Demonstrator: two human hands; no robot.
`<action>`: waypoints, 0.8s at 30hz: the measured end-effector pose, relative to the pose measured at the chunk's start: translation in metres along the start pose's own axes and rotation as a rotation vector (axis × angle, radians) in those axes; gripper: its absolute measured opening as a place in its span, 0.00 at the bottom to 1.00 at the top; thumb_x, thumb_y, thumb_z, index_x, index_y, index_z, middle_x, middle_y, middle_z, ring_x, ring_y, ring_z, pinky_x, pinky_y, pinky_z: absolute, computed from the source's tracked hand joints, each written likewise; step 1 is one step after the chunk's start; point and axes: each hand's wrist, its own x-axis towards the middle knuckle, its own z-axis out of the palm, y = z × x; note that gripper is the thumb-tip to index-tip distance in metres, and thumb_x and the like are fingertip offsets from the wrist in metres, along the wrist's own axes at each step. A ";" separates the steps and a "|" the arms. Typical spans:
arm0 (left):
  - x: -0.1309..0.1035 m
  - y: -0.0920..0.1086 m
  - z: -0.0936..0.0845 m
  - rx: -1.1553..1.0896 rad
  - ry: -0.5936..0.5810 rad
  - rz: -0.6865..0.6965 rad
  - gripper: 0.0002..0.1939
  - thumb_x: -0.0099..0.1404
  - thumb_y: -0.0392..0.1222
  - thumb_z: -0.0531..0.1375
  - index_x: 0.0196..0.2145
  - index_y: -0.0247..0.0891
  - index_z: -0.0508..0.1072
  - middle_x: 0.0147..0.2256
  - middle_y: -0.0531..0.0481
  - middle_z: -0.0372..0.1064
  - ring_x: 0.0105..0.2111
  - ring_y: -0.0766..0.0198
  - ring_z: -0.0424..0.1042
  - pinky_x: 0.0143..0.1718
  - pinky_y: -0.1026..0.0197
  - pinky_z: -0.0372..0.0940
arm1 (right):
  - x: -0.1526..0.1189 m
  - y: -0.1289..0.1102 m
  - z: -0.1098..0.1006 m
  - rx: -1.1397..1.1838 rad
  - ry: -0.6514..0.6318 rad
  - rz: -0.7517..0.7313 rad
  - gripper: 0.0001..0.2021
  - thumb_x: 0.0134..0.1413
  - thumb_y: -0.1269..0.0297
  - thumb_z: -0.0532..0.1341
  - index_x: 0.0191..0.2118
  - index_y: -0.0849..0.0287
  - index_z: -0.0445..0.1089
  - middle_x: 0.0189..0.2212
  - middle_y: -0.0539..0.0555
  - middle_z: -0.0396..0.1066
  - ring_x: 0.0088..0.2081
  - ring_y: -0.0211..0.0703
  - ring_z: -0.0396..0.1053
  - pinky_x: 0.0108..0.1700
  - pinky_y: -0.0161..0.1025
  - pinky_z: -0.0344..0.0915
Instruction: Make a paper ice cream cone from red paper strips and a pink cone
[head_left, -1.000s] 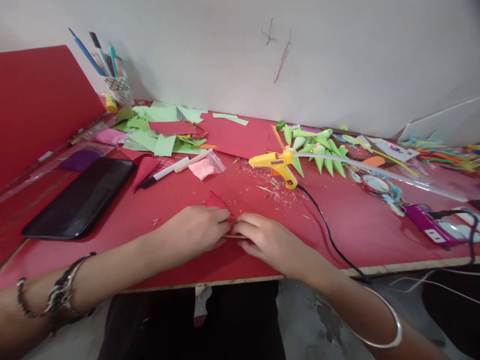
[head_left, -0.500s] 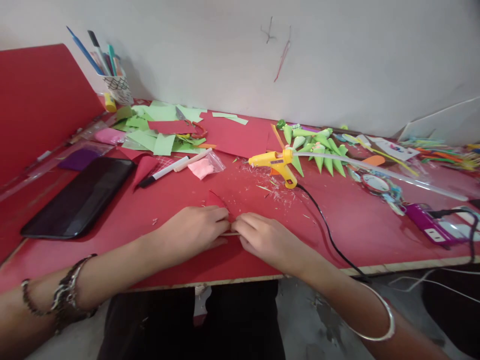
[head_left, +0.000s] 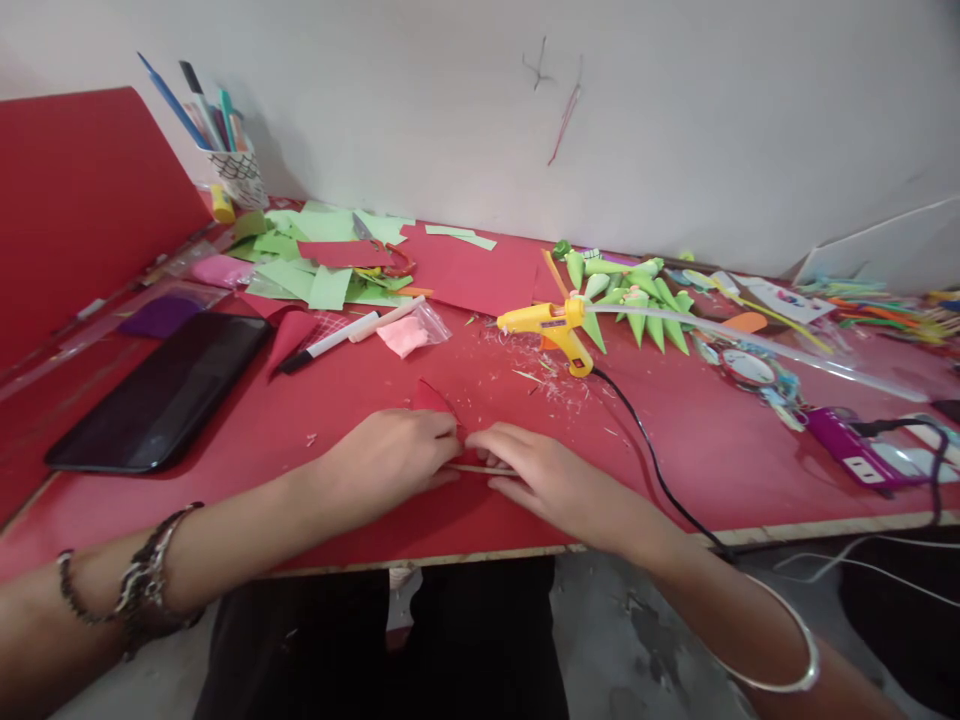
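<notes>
My left hand [head_left: 397,455] is closed on a piece of red paper [head_left: 433,397], whose pointed corner sticks up beyond the fingers. A thin pale stick [head_left: 472,469] runs from under my left fingertips across to my right hand [head_left: 544,475]. The fingers of my right hand are curled, with the stick's right end between them and the thumb. Both hands rest low over the red tabletop [head_left: 360,535], close to its front edge. How the paper lies around the stick is hidden by my left fingers.
A yellow glue gun [head_left: 551,328] with a long clear glue stick lies ahead, its black cord [head_left: 652,450] trailing right. Green paper cones [head_left: 645,300] are behind it. A black phone [head_left: 161,395], a marker [head_left: 330,342] and green paper scraps [head_left: 300,270] lie left.
My right hand has slid a little to the right, away from my left hand, and more of the stick shows between them. My left hand has barely moved.
</notes>
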 end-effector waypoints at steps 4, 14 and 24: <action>0.001 0.001 -0.003 -0.030 -0.028 -0.041 0.09 0.62 0.42 0.53 0.29 0.36 0.70 0.28 0.50 0.66 0.27 0.63 0.68 0.25 0.64 0.58 | 0.004 -0.006 -0.001 -0.115 -0.030 0.003 0.12 0.52 0.77 0.50 0.43 0.62 0.61 0.37 0.56 0.65 0.38 0.40 0.65 0.39 0.39 0.64; -0.001 0.004 -0.004 -0.095 -0.087 -0.098 0.09 0.62 0.38 0.52 0.34 0.37 0.72 0.33 0.47 0.67 0.31 0.61 0.69 0.28 0.62 0.62 | -0.007 -0.004 0.016 0.185 0.151 0.053 0.25 0.46 0.81 0.52 0.51 0.57 0.53 0.46 0.55 0.57 0.43 0.36 0.62 0.46 0.37 0.63; -0.002 0.004 -0.004 -0.092 -0.066 -0.073 0.08 0.61 0.36 0.53 0.33 0.37 0.72 0.31 0.49 0.67 0.27 0.65 0.68 0.24 0.66 0.60 | -0.001 0.000 0.010 0.269 0.090 0.015 0.16 0.46 0.82 0.52 0.41 0.59 0.61 0.42 0.53 0.59 0.35 0.32 0.64 0.39 0.33 0.66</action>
